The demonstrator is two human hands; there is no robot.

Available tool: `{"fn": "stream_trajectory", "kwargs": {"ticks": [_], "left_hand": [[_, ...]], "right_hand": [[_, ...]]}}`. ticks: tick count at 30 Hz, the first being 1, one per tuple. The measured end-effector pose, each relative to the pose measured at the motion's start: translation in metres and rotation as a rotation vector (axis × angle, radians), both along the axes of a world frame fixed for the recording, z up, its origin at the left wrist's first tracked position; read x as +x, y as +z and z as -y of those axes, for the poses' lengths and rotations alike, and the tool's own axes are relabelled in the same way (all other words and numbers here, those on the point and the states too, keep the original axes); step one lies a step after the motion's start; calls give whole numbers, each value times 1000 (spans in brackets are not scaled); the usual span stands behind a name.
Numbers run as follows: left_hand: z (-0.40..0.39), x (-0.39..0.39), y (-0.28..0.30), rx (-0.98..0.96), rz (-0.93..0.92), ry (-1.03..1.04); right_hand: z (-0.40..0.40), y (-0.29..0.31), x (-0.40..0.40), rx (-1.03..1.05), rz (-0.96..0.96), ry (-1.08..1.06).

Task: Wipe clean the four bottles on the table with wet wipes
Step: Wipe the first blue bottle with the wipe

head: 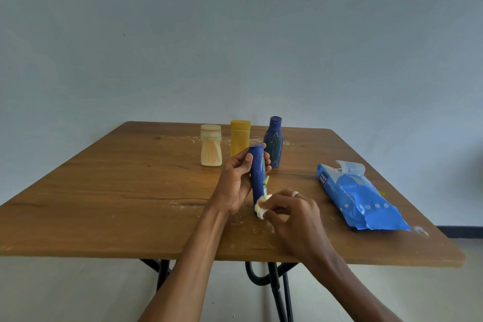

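Observation:
My left hand [236, 180] grips a slim dark blue bottle [257, 172] around its upper half, holding it upright just above the wooden table [130, 191]. My right hand [292, 213] pinches a crumpled white wet wipe [261, 206] against the bottle's lower end. Behind stand three other bottles: a cream one with orange streaks [211, 145], a yellow one [240, 136] and a rounded dark blue one with green scribbles [274, 141].
A blue pack of wet wipes [358, 197] lies on the right side of the table with its flap lifted. White smears and specks mark the tabletop near my hands. A plain wall stands behind the far edge.

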State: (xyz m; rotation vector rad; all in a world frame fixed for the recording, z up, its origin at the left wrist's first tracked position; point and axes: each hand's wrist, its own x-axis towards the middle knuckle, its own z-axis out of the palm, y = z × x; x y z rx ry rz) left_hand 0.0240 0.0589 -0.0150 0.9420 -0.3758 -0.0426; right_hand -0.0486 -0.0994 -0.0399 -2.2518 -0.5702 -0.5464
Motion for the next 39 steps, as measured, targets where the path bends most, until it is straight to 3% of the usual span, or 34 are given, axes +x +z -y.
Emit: {"fn": "stream_trajectory", "kwargs": {"ticks": [4, 13, 23, 34, 39], "left_hand": [[-2, 2, -1, -18, -23, -1], [-1, 5, -2, -23, -25, 55], [-5, 0, 2, -162, -7, -9], [0, -7, 5, -27, -24, -66], [-1, -6, 2, 29, -51, 16]], "right_hand": [[2, -6, 1, -102, -79, -1], [0, -3, -1, 114, -127, 14], [11, 2, 10, 317, -119, -81], [-14, 33, 24, 500, 73, -112], [-16, 33, 25, 520, 40, -112]]}}
